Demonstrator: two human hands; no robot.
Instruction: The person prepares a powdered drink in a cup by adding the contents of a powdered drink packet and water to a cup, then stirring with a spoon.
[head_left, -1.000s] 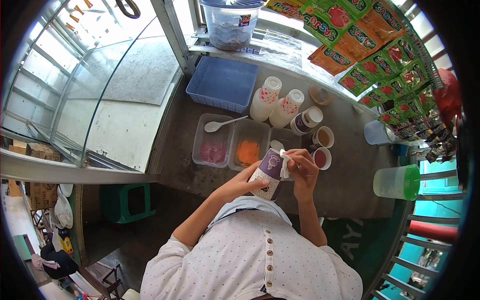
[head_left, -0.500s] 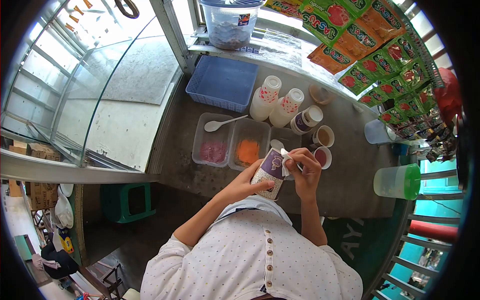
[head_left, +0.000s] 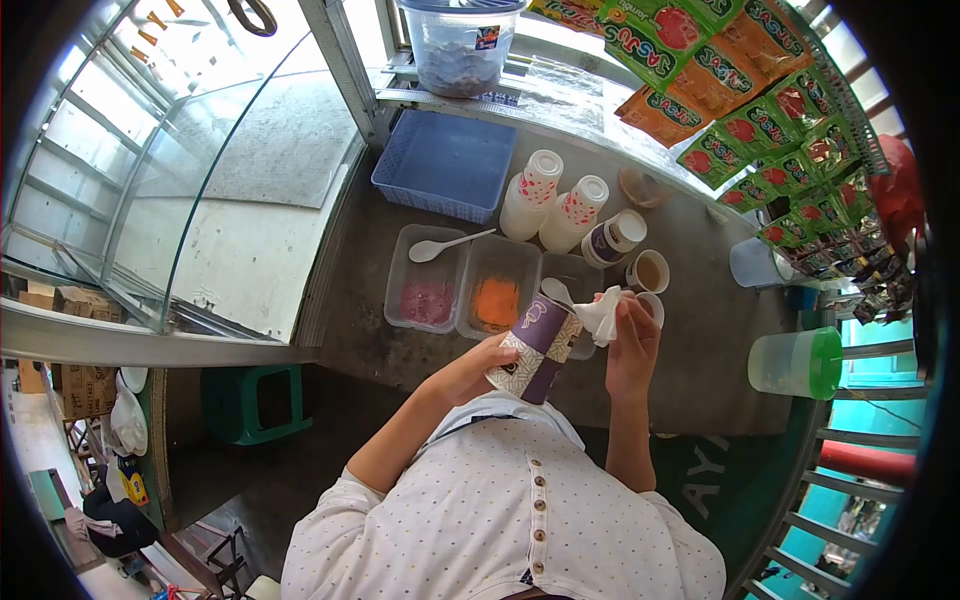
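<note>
My left hand grips a purple and white patterned paper cup, tilted with its mouth toward the upper right. My right hand pinches a crumpled white tissue just outside the cup's rim. Both hands are above the near edge of the grey counter, in front of three clear plastic tubs: one with pink powder, one with orange powder, and a third partly hidden behind the cup.
A white spoon lies on the pink tub. Stacks of paper cups lie on their sides beside a blue basket. A small cup of brown stuff, a green-lidded jug and hanging drink sachets are to the right.
My right hand has pulled the tissue up and out of the cup's mouth, to the right. My left hand has tipped the cup lower and further over.
</note>
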